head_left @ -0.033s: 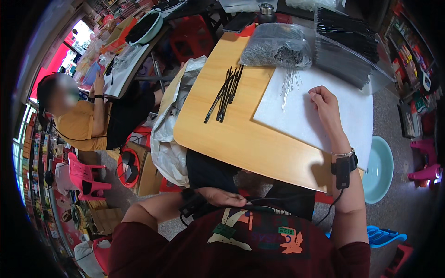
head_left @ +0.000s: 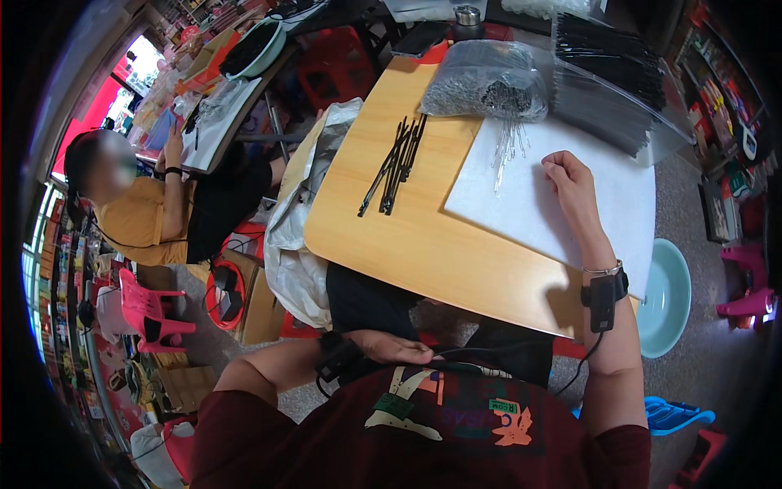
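Observation:
My right hand (head_left: 570,181) rests over a white flat sheet (head_left: 497,200) on the wooden table, its fingers curled in and nothing seen between them. Beyond its fingertips, thin metal wire pieces (head_left: 508,155) stick out of a clear plastic bag (head_left: 460,88) full of similar pieces. Several slim black sticks (head_left: 397,175) lie in a loose bundle on the bare wood to the left. My left hand (head_left: 393,348) lies low by my lap, below the table edge, with straight fingers and nothing visible in it. A thin dark cable (head_left: 481,350) passes close to its fingertips.
Clear plastic packs of black sticks (head_left: 607,81) occupy the table's far right. A light-blue basin (head_left: 666,297) stands on the floor at right. A white sack (head_left: 297,261) hangs by the table's left side. A seated person (head_left: 142,216) works at another table.

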{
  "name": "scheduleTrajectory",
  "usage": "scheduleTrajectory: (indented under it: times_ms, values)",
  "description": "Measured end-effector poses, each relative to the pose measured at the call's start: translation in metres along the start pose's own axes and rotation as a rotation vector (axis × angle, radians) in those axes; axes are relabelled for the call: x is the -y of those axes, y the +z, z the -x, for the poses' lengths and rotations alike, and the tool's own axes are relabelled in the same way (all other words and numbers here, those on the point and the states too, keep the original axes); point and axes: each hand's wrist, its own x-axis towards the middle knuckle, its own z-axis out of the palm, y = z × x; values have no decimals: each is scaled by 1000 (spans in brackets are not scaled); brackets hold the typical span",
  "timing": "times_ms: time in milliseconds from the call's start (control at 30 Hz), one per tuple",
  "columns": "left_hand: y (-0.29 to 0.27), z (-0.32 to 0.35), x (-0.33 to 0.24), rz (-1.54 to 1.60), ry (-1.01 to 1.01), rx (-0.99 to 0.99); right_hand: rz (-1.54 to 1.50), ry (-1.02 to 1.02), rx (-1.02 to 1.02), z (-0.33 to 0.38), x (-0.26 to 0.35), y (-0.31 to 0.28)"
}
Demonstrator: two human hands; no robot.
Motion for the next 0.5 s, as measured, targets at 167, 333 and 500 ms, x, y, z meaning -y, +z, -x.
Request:
scheduleTrajectory:
  times_ms: [167,333,500]
  values:
    - [-7,-15,27,140,54,40,12,-8,-2,-1,3,0]
    - [5,9,-11,304,27,81,21,4,-13,-2,-1,1]
    - [10,11,-15,445,-70,77,28,2,-7,-2,1,2]
